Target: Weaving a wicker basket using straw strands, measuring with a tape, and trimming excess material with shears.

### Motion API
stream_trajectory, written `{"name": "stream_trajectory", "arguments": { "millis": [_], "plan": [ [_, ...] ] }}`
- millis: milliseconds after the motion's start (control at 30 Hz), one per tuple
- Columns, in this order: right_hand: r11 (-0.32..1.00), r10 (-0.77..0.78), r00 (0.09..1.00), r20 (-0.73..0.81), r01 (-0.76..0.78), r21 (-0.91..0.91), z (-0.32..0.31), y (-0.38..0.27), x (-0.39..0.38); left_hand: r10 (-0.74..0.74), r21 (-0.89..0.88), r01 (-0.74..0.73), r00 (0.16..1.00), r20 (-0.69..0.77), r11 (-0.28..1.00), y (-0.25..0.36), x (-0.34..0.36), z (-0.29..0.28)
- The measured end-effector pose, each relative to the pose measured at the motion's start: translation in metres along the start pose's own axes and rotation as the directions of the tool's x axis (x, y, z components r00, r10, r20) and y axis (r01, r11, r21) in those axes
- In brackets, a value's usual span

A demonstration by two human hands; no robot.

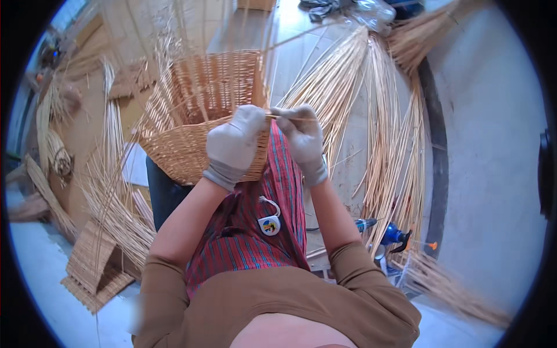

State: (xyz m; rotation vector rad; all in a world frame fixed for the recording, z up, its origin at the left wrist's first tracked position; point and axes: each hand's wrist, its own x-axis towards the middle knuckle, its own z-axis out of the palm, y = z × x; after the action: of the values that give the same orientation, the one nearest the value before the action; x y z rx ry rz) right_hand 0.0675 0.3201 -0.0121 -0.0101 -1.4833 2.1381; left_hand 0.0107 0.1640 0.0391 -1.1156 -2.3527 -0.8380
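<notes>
In the head view, a partly woven wicker basket [177, 153] with long upright stakes rests on my lap over a red striped cloth [243, 243]. My left hand [235, 145], in a pale grey glove, is closed at the basket's right-hand rim, pinching a thin cane strand [271, 115]. Just to its right, my gloved right hand [300, 132] also has its fingers closed on that strand, which sticks out to the right between them. The glove hides part of the rim and the exact grip of the left fingertips.
Long cane bundles [383, 116] lie on the floor to the right, more [110, 197] to the left. A folded woven panel [93, 261] is at lower left. A blue spray bottle [391, 235] is by my right arm, near a pale wall [487, 145]. Plastic bags [371, 14] lie beyond.
</notes>
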Motion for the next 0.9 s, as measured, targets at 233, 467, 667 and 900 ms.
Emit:
{"name": "stream_trajectory", "arguments": {
  "millis": [233,467,667,900],
  "plan": [
    [0.974,0.164,0.98,0.115,-0.179,0.14,-0.008,-0.017,0.012,-0.249,-0.429,0.275,0.961,0.118,0.86,-0.002,0.016,0.001],
    [0.833,0.49,0.784,0.381,-0.55,0.061,-0.027,-0.005,0.076,-0.274,-0.4,0.347,0.934,0.23,0.848,-0.001,0.025,-0.005],
    [0.936,0.314,0.842,0.439,-0.353,0.007,-0.018,-0.011,0.108,-0.154,-0.285,0.224,0.956,0.248,0.932,-0.005,0.027,-0.014],
    [0.903,0.108,0.816,0.567,0.158,-0.4,0.016,-0.013,0.121,-0.24,-0.045,0.28,0.887,0.395,0.959,0.003,0.033,-0.026]
  ]
}}
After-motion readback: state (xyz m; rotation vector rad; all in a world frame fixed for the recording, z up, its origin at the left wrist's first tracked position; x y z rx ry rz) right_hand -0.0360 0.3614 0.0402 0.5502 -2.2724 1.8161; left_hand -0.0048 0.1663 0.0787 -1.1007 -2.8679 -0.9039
